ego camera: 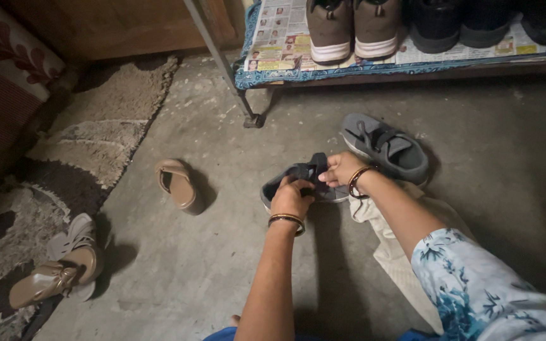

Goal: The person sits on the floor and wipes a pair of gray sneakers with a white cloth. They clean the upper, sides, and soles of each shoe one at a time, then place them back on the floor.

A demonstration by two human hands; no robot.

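1. Patterned rug (90, 139) at left; two tan sandals (64, 268) on its edge.
2. One tan slipper (177, 183) lies on the concrete floor (178, 265).
3. Left hand (291, 199), fingers closed on the grey shoe (273, 187), low over the floor at centre.
4. Right hand (341, 169), fingers pinching that shoe's dark strap (316, 165).
5. Its grey mate (387, 148) lies just beyond; beige cloth (399, 252) lies under the right forearm.
6. Shelf (412, 68) up top, lined with colourful printed newspaper (282, 38); holds brown shoes (352, 25) and dark shoes (469, 22).

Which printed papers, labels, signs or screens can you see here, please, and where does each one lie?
Sheet of printed newspaper: lines the low shoe shelf at the top, under the brown and black shoes; flat, pale, with rows of small coloured pictures and yellow blocks.
No packages, signs or screens show.
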